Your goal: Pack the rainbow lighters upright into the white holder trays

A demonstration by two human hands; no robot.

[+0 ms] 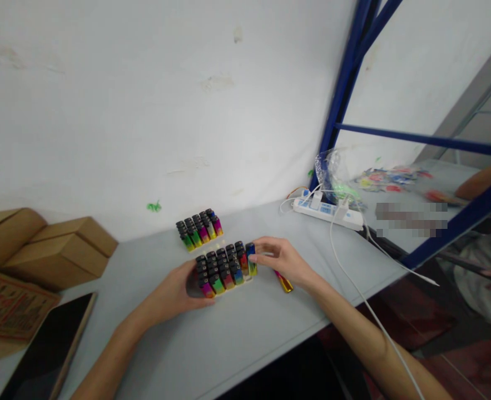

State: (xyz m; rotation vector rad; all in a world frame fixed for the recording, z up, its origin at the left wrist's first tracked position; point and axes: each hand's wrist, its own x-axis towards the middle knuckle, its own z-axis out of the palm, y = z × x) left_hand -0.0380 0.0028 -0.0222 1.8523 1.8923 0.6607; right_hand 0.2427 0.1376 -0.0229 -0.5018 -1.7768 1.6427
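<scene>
A tray of upright lighters [221, 273], with black tops and bodies in green, red, blue and purple, stands in the middle of the table. My left hand [174, 291] is wrapped round its left end, thumb at the front and fingers partly hidden behind. At the right end, my right hand [284, 259] pinches a blue and yellow lighter [251, 260] between thumb and fingers. Beneath that hand a purple and gold lighter [286, 282] lies on the table, partly covered. Behind, near the wall, sits a second block of lighters [199, 229].
On the left are cardboard boxes [57, 253] and a dark tablet-like device [51, 344]. A white power strip [328, 214] with cables lies at the right, beside a clear plastic bag [335, 172] and a blue metal frame [341, 94]. Another person's arm [485, 178] shows beyond it.
</scene>
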